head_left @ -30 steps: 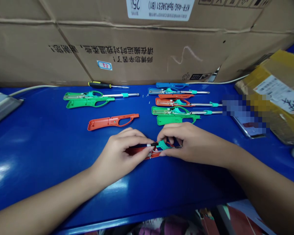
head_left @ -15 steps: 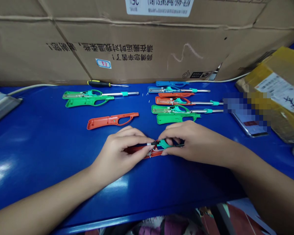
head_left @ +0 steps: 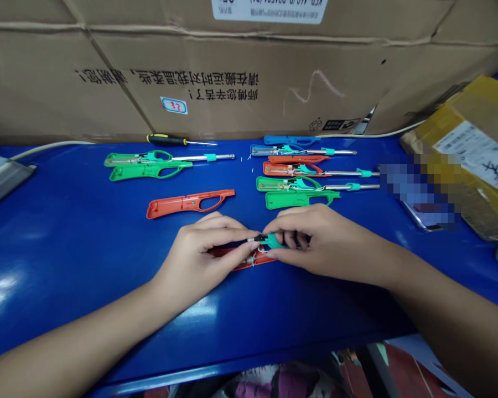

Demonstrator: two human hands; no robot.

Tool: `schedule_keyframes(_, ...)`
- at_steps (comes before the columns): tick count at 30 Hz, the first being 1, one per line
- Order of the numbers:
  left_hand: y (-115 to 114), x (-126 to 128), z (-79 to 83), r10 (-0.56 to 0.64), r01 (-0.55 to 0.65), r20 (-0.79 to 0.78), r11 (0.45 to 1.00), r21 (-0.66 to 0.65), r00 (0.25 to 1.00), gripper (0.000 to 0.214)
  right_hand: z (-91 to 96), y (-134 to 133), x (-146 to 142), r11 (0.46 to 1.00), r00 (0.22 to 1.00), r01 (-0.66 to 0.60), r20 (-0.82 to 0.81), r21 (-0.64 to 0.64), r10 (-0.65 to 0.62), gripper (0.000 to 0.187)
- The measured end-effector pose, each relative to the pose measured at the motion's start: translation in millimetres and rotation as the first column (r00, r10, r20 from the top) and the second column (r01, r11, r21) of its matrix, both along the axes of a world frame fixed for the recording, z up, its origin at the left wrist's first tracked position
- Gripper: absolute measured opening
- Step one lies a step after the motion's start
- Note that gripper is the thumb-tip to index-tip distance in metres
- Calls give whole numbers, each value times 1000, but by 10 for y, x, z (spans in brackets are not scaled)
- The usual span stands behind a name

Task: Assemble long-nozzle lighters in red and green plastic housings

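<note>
My left hand pinches a small black igniter piece with a white end between thumb and forefinger. The fingers of my right hand are closed on a teal trigger, which meets the black piece. Just below both hands lies the open red half-shell of a gas lighter, partly covered by my fingers; a white wire runs between it and the trigger. Farther back, a second red half-shell rests with its inside up.
Opened lighters lie behind: a green one at left, and at right a blue one, a red one and a green one. A screwdriver sits by the cardboard box. A phone and taped parcel are at right.
The trigger and my right fingers have shifted slightly left, toward my left fingertips. Both hands keep their pinch, and the lighters behind stay put.
</note>
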State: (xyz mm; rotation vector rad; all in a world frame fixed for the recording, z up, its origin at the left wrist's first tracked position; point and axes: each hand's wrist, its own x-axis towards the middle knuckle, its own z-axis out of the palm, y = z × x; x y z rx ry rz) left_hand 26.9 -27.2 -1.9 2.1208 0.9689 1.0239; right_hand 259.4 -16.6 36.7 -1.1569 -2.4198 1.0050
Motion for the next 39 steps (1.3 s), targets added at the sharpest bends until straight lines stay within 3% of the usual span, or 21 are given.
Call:
schedule_keyframes(10, 3, 0, 4, 10, -10, 8, 997, -71, 1000, 14, 59, -5, 29, 999, 1000, -25, 8, -22, 25, 10)
schedule_keyframes(15, 14, 8, 54, 18, -16, 7, 983, -180, 1000, 16, 72, 7, 11, 996, 999, 35, 6, -83, -34, 22)
schedule_keyframes(22, 18, 14, 87, 61, -45, 42, 945, -324, 997, 14, 54, 3, -3, 996, 999, 54, -1, -65, -54, 21)
schedule_keyframes(29, 32, 8, 79, 70, -48, 60, 949, -312, 996, 14, 21, -13, -38, 993, 993, 118, -22, -24, -119, 21)
schedule_keyframes(39, 18, 16, 95, 54, -26, 75, 944, -329, 996, 14, -22, -4, -36, 994, 993, 101, -67, 29, -99, 17)
